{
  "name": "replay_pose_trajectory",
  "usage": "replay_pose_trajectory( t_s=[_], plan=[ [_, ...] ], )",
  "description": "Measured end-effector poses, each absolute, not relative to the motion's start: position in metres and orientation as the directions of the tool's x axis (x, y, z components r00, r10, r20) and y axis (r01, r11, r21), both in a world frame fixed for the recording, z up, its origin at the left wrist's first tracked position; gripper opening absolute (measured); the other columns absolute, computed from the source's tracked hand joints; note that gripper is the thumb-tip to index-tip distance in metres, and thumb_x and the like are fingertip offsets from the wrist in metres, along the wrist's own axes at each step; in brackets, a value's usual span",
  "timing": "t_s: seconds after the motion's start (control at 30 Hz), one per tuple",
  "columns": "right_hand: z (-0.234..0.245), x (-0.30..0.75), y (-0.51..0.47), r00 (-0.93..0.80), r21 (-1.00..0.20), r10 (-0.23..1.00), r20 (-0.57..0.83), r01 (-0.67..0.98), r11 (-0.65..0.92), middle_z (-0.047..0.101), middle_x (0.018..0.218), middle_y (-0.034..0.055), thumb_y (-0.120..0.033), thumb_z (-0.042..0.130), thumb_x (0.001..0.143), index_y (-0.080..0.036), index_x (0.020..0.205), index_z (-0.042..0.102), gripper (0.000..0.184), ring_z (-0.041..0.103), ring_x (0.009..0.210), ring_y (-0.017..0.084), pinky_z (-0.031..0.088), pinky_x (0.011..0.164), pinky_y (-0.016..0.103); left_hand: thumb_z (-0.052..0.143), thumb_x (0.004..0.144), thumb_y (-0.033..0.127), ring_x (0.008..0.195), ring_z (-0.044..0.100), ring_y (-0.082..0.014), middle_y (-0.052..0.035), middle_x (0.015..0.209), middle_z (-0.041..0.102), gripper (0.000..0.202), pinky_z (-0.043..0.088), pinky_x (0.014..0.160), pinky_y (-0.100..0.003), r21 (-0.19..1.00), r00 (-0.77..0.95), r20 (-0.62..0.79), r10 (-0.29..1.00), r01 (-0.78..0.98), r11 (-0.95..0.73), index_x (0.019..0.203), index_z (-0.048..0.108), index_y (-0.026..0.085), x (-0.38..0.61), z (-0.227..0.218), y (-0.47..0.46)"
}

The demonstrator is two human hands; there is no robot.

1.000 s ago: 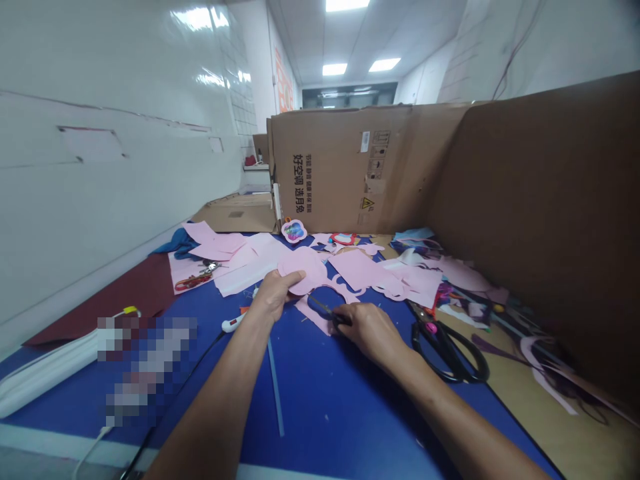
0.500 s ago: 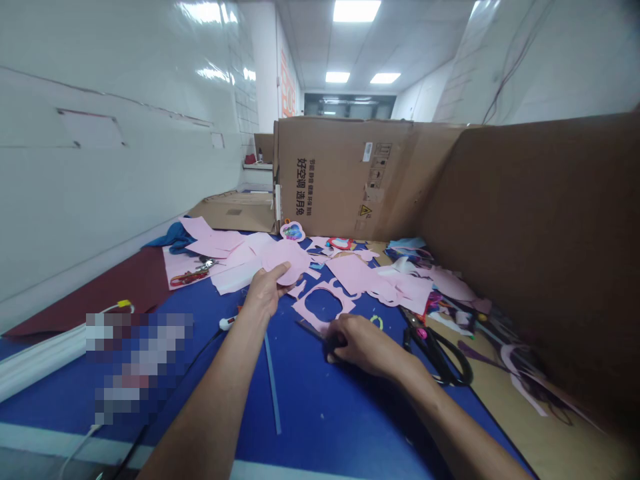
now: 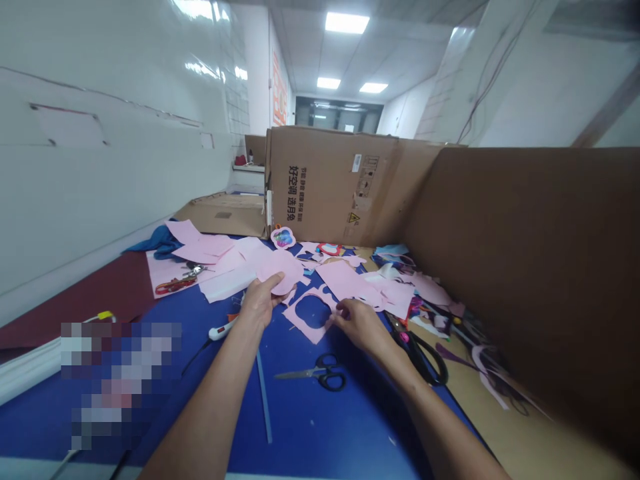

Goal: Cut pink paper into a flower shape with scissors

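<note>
In the head view, my left hand (image 3: 263, 298) pinches a pink flower-shaped cutout (image 3: 280, 267) between thumb and fingers. My right hand (image 3: 356, 320) has its fingertips closed on the right edge of a pink offcut (image 3: 316, 335) with a big scalloped hole, lying on the blue table. Below it rest small black-handled scissors (image 3: 320, 375), apart from both hands. Larger black-handled shears (image 3: 420, 353) lie to the right, partly behind my right forearm. A white-handled corded tool (image 3: 220, 331) sits left of my left wrist.
Pink sheets (image 3: 210, 247) and scraps spread across the back. A flower piece with a colourful centre (image 3: 283, 238) lies near the tall cardboard box (image 3: 325, 187). Cardboard (image 3: 530, 267) walls the right side. Pliers (image 3: 193, 270) and a blue strip (image 3: 264, 400) are on the left and front.
My right hand has let go of the small scissors, which now lie on the table, and has moved up to the holed offcut. My left hand still holds the cutout. The view has shifted slightly.
</note>
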State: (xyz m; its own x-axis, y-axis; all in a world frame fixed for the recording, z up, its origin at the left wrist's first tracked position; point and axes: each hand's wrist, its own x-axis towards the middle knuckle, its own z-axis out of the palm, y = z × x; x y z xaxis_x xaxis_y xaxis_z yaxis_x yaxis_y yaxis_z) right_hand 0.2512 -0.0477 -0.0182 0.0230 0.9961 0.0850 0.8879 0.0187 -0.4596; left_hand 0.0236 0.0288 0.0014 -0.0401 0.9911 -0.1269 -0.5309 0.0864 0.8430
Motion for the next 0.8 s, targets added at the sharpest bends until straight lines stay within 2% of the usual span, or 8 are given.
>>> replay_pose_trajectory(
  t_s=[0.1,0.27,0.47,0.6,0.7,0.8],
  plan=[
    [-0.026,0.257,-0.032,0.136,-0.390,0.988,0.079,0.916,-0.095,0.074,0.111,0.0203,-0.046,0.064,0.096,-0.012,0.106,0.073,0.036,0.070,0.097,0.028,0.044,0.076,0.033,0.082,0.074,0.014,0.076,0.079,-0.0243,-0.0133,0.095,0.081,0.039,0.064,0.064,-0.031,0.839,-0.056,-0.135,0.989,-0.538,0.084,0.112,0.073,0.014,0.022,0.000,0.031],
    [-0.035,0.253,-0.025,0.198,-0.339,0.980,0.033,0.924,-0.175,0.074,0.110,0.0190,-0.055,0.070,0.089,-0.014,0.100,0.074,0.042,0.071,0.098,0.030,0.042,0.073,0.032,0.086,0.072,0.018,0.076,0.079,-0.0249,-0.0126,0.095,0.081,0.046,0.064,0.064,-0.032,0.822,-0.002,-0.141,0.990,-0.558,0.116,0.116,0.072,0.017,0.023,-0.008,0.036],
    [-0.040,0.246,-0.021,0.219,-0.354,0.976,-0.006,0.912,-0.207,0.077,0.107,0.0142,-0.041,0.067,0.092,-0.018,0.103,0.074,0.027,0.071,0.094,0.025,0.043,0.072,0.030,0.086,0.071,0.020,0.073,0.079,-0.0244,-0.0115,0.095,0.080,0.046,0.062,0.060,-0.029,0.814,0.008,-0.170,0.985,-0.563,0.145,0.114,0.070,0.017,0.024,-0.014,0.039],
    [-0.037,0.246,-0.020,0.210,-0.396,0.977,-0.022,0.896,-0.202,0.078,0.101,0.0138,-0.033,0.067,0.091,-0.019,0.097,0.077,0.018,0.072,0.094,0.027,0.043,0.071,0.031,0.085,0.073,0.019,0.068,0.078,-0.0228,-0.0104,0.092,0.080,0.044,0.058,0.055,-0.026,0.808,-0.019,-0.204,0.979,-0.568,0.157,0.114,0.069,0.017,0.021,-0.013,0.040],
    [-0.034,0.248,-0.021,0.179,-0.458,0.984,-0.005,0.874,-0.161,0.079,0.099,0.0127,-0.030,0.068,0.089,-0.019,0.093,0.078,0.015,0.072,0.094,0.027,0.044,0.071,0.030,0.084,0.073,0.019,0.069,0.078,-0.0229,-0.0109,0.092,0.080,0.042,0.058,0.056,-0.025,0.808,-0.025,-0.189,0.982,-0.572,0.141,0.112,0.069,0.016,0.018,-0.011,0.040],
    [-0.033,0.253,-0.021,0.145,-0.562,0.989,0.001,0.819,-0.119,0.078,0.083,0.0077,-0.030,0.066,0.092,-0.019,0.094,0.077,0.016,0.071,0.079,0.020,0.044,0.066,0.027,0.083,0.073,0.019,0.071,0.078,-0.0233,-0.0126,0.096,0.080,0.041,0.059,0.057,-0.026,0.807,-0.023,-0.160,0.987,-0.579,0.117,0.112,0.071,0.015,0.017,-0.010,0.039]
  ],
)
